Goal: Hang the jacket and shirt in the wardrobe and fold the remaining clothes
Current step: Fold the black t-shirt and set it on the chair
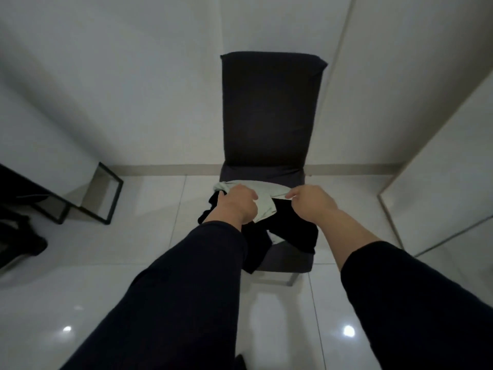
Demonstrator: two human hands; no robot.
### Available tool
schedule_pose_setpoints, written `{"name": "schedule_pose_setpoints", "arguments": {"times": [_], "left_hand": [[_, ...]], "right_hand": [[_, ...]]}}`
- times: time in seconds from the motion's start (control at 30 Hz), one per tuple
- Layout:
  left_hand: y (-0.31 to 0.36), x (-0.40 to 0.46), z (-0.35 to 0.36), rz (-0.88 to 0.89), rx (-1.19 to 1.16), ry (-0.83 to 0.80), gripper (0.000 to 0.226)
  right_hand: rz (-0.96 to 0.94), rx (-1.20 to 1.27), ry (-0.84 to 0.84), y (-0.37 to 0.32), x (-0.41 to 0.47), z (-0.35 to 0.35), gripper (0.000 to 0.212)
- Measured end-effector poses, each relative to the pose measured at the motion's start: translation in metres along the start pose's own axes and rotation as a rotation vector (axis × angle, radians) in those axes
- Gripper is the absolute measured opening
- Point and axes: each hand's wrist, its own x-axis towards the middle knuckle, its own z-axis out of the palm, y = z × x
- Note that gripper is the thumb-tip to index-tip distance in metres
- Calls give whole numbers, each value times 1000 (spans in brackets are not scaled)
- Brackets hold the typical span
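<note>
Both sleeved arms reach forward to the chair [269, 108] seat, where a pale green garment [262, 206] lies on a black garment [293, 225] — both soft, light and limp, best taken at an edge or hem. The left hand [234, 205] grips the pale cloth with curled fingers; the right hand [312, 202] pinches its far edge — fingertips narrow, closed on fabric.

a dark high-backed chair [269, 108] stands on pale glossy floor tiles [149, 198]; black metal frame [106, 193] at left.
</note>
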Motion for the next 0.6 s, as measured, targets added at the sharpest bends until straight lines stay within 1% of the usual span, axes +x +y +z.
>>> {"name": "schedule_pose_setpoints", "arguments": {"times": [0.13,0.3,0.4,0.5,0.6], "left_hand": [[-55,29,15,-76,-91,-2,41],[-112,72,70,-155,-266,-14,40],[-140,100,112,-195,-345,-37,40],[-163,131,153,-228,-374,2,44],[-181,157,189,-279,-396,45,55]], "right_hand": [[-51,28,-103,-23,41,55,36],[-89,34,-240,-28,92,126,37],[-132,17,-267,-28,126,167,36],[-208,-10,-261,-31,162,206,40],[-247,-7,-259,-35,194,240,44]]}}
